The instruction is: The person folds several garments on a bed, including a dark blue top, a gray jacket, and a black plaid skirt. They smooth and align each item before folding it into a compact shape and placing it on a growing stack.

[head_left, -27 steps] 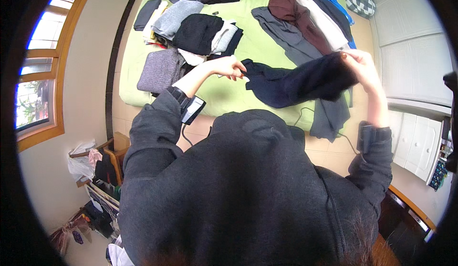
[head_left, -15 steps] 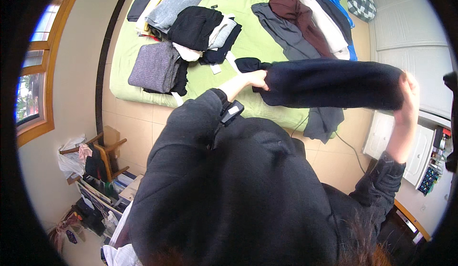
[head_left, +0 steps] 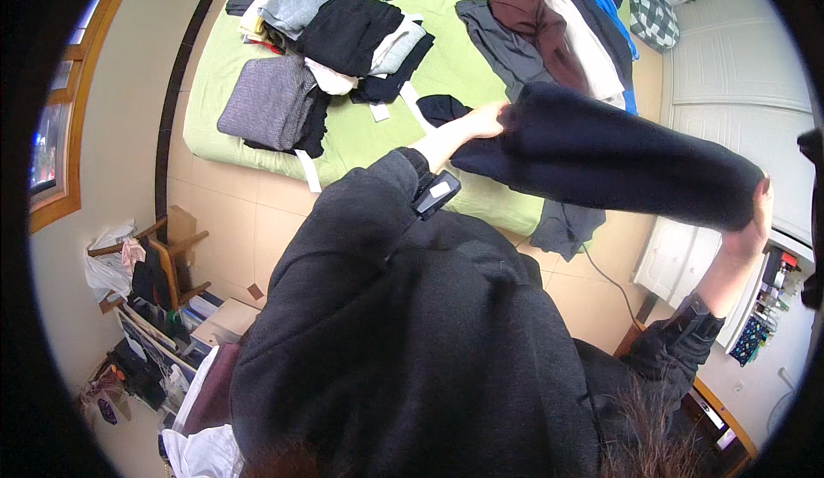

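A pair of what look like dark navy trousers (head_left: 627, 156) is stretched between my two hands, held above the bed's near right edge. My left hand (head_left: 482, 124) is closed on the left end, and some dark cloth shows just beyond it over the bed. My right hand (head_left: 752, 220) grips the far right end, lower than the left, so the cloth slopes down to the right. Its fingers are partly hidden by the fabric. A small black device (head_left: 438, 193) is strapped at my left wrist.
Folded clothes lie on the green bed (head_left: 369, 139), including a grey knit garment (head_left: 268, 105) and black garment (head_left: 352, 33). Grey (head_left: 502, 45), maroon (head_left: 536, 23) and cream garments (head_left: 571, 23) are spread right. Dark cloth (head_left: 566, 227) hangs off the near edge; a cable (head_left: 614, 279) crosses the floor.
My right hand has moved down and slightly right, and my left hand slightly up and right. The stretched trousers now slant instead of lying nearly level. The view has shifted a little.
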Action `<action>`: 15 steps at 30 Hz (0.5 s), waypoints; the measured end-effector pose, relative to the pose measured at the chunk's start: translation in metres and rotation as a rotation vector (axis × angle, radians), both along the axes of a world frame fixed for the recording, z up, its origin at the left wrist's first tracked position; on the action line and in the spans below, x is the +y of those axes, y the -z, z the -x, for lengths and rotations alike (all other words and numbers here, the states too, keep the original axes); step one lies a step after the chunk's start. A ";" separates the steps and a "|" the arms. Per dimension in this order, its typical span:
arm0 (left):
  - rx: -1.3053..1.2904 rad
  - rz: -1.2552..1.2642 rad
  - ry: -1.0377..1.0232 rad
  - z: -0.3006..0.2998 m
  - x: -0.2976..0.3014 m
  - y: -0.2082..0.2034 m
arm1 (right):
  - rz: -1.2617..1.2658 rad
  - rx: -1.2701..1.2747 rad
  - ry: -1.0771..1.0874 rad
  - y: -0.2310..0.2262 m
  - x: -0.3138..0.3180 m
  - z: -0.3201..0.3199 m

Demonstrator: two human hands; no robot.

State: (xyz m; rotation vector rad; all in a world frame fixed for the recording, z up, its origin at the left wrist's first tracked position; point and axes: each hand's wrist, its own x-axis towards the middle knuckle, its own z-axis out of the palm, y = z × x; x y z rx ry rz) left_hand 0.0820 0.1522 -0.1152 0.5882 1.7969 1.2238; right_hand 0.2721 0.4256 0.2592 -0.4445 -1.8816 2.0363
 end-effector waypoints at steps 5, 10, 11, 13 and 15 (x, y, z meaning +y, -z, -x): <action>0.161 -0.052 0.127 -0.008 0.022 0.025 | 0.050 0.012 0.035 -0.017 0.007 -0.009; -0.133 -0.300 -0.054 0.002 0.012 0.001 | -0.040 0.003 0.082 -0.029 0.035 -0.028; -0.218 -0.358 -0.170 0.010 0.004 -0.008 | -0.055 -0.005 0.114 -0.032 0.043 -0.033; -0.181 -0.295 -0.247 0.039 -0.021 -0.025 | -0.081 -0.022 0.187 -0.035 0.058 -0.042; -0.123 -0.521 -0.271 0.071 -0.047 -0.042 | -0.070 -0.042 0.191 -0.036 0.071 -0.053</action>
